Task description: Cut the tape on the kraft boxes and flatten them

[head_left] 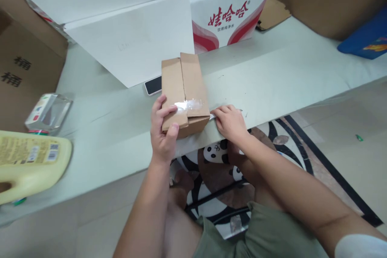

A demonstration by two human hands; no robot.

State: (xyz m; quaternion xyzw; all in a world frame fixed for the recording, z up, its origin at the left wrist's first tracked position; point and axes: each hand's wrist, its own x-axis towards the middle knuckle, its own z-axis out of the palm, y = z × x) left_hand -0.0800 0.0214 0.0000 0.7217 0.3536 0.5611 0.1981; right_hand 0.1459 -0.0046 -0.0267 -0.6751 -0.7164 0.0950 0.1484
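A small brown cardboard box [183, 88] lies at the near edge of the pale table [272, 84]. Its top flaps are closed, and a strip of clear tape [189, 106] crosses them near the front. My left hand [163, 129] grips the box's near left corner, thumb on the front face and fingers on the top by the tape. My right hand [230, 123] rests on the table edge just right of the box, fingertips pressing the tape's end at the box's lower right side.
A phone [153, 85] lies behind the box. White cartons [133, 32], one with red print [229, 14], stand at the back. A yellow jug [30, 161] and a clear packet [48, 113] sit left. Brown cartons [21, 68] flank the table; a blue item [365, 40] lies right.
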